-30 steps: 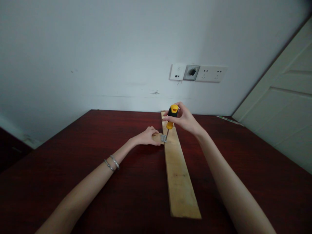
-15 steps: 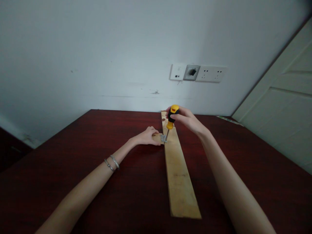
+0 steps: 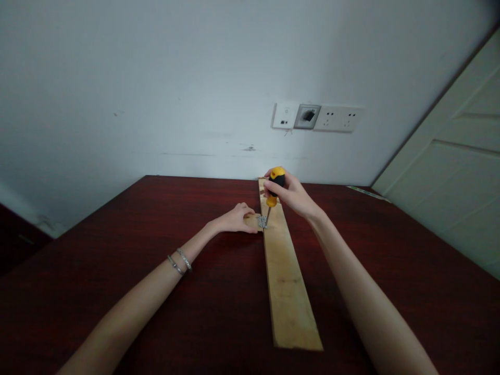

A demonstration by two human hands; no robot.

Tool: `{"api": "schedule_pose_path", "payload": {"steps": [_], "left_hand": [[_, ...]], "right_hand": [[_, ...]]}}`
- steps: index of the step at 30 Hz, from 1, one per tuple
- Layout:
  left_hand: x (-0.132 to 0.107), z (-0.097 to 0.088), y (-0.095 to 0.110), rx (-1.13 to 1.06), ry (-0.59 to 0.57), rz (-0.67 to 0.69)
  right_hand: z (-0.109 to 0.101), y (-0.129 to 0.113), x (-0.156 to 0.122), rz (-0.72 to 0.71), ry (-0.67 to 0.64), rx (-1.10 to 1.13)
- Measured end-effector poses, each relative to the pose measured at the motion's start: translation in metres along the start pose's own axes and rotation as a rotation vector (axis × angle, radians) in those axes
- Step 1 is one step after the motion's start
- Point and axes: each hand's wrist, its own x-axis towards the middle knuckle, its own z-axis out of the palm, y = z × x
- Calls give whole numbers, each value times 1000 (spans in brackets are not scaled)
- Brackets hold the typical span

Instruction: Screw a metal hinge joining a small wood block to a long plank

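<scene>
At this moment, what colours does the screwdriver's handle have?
The screwdriver's handle is yellow and black, as the head view shows best.

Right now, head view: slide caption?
Left grip holds a small wood block beside a long board; right grip holds a yellow-and-black screwdriver, tip at the metal hinge.

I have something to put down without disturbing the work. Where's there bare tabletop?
Tabletop lies bare left of the left forearm, back to the wall; between that forearm and the long board; and right of the right forearm. Crowded: around the board's far half, with left hand, small wood piece, hinge, screwdriver and right hand.
</scene>
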Motion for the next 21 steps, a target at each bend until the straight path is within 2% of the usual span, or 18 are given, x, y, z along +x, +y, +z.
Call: {"api": "schedule_pose_path", "payload": {"steps": [5,10,15,21], "left_hand": [[-1,-1,0,-15,3,5],[0,-1,-1,-20,4,12],[0,0,-1,-1,6,15],[0,0,-1,-11,0,0]], "right_hand": [[-6,0,2,79,-59,185],[-11,-5,1,49,-90,43],[-10,-3,2,-44,42,-64],[-1,3,5,-84,197,-261]]}}
